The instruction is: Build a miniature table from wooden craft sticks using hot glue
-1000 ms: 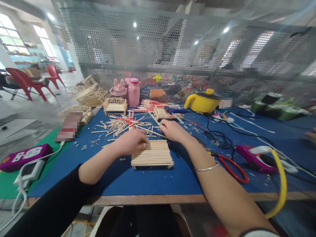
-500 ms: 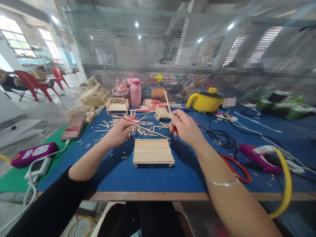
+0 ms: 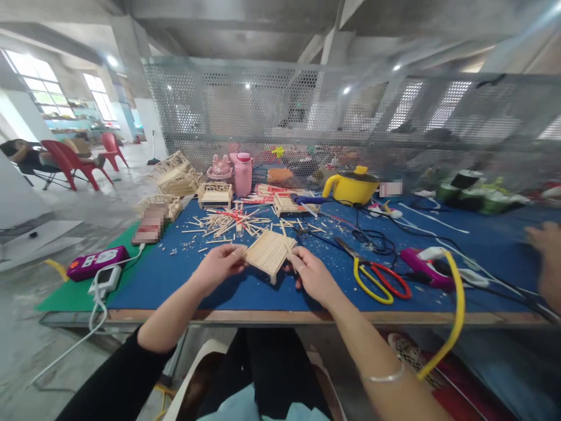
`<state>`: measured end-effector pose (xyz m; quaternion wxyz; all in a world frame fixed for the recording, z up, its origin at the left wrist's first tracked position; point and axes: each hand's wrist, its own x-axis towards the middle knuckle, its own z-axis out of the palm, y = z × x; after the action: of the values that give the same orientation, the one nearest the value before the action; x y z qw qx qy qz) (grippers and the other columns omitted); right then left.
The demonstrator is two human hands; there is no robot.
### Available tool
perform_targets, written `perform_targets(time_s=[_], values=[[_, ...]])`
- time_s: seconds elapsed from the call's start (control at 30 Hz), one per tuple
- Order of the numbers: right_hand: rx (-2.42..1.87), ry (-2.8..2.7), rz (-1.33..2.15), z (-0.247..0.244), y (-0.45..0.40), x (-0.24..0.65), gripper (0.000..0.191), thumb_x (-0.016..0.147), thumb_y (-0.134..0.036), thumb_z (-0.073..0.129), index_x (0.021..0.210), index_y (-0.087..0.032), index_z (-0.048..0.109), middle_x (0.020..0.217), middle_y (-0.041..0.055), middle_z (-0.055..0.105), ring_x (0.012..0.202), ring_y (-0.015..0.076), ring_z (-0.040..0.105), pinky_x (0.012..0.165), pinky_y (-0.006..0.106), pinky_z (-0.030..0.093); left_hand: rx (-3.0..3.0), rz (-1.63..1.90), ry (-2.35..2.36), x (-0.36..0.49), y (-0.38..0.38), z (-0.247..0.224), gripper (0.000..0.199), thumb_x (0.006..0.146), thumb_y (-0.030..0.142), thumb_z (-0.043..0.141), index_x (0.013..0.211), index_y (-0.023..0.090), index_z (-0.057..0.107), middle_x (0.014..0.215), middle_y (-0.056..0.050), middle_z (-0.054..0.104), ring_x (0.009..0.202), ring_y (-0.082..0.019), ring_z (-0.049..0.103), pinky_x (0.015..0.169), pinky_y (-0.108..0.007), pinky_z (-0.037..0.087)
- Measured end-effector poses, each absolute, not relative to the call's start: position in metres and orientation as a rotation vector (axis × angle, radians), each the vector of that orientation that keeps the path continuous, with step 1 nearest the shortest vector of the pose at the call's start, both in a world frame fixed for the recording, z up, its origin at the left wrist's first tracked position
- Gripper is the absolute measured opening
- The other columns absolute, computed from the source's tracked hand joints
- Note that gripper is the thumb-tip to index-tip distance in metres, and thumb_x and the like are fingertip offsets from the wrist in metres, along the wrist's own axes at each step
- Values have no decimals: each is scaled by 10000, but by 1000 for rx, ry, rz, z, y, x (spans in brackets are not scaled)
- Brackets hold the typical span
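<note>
A small platform of wooden sticks laid side by side is tilted and turned cornerwise above the blue mat, a short leg showing at its near corner. My left hand is closed on the left corner of it. At the platform's right edge, my right hand is closed on a loose wooden stick, which points up and away across that edge. Whether the right fingers also grip the platform is hidden. Behind it lies a scattered heap of loose sticks, some red.
Scissors with red and yellow handles lie right of my right hand. Behind are a blue-handled tool, a small stick-built piece and a yellow pot. Cables run across the right side. Another person's hand is at the far right.
The platform has turned from lying square on the mat to cornerwise in my hands. My left hand has come onto its corner; my right hand has lowered the stick to it. The view has shifted.
</note>
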<state>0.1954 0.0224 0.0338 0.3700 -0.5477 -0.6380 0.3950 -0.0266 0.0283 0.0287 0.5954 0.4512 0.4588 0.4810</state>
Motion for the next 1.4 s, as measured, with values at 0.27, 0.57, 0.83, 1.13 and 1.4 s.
perform_targets(time_s=[0.27, 0.57, 0.83, 1.13, 1.4], values=[[-1387, -1848, 340, 28, 2, 212, 198, 909, -328, 388, 849, -216, 540, 683, 4, 614, 620, 151, 574, 612, 260, 426, 950, 1257, 1171, -10, 2, 17, 266, 795, 321, 645, 999, 154, 613, 875, -50, 670, 577, -93, 653, 448, -160, 488], [-1236, -2005, 221, 33, -29, 198, 167, 879, -283, 497, 804, -215, 631, 731, 9, 668, 647, 142, 594, 626, 238, 408, 1226, 1527, 1163, -20, -5, 2, 394, 733, 336, 691, 1068, 149, 601, 958, -76, 721, 806, -141, 668, 647, -214, 528], [-1273, -1996, 253, 27, -26, 197, 163, 855, -274, 520, 773, -220, 650, 667, 7, 660, 591, 147, 579, 588, 248, 399, 1221, 1497, 1114, -14, -3, -3, 518, 686, 269, 727, 1163, 142, 571, 996, -91, 725, 988, -202, 666, 950, -373, 489], [-1247, -2013, 264, 22, -22, 194, 180, 862, -267, 508, 799, -216, 669, 692, 15, 682, 623, 152, 606, 609, 241, 416, 1278, 1493, 1263, -11, -3, 2, 357, 751, 226, 660, 1094, 133, 626, 975, -96, 740, 982, -213, 677, 943, -376, 498], [-1257, -2112, 259, 26, -20, 195, 186, 859, -265, 506, 806, -222, 679, 678, 16, 678, 637, 163, 616, 600, 242, 422, 1342, 1487, 1309, -11, -4, -1, 326, 768, 231, 628, 1084, 150, 650, 984, -82, 740, 982, -213, 676, 938, -366, 496]])
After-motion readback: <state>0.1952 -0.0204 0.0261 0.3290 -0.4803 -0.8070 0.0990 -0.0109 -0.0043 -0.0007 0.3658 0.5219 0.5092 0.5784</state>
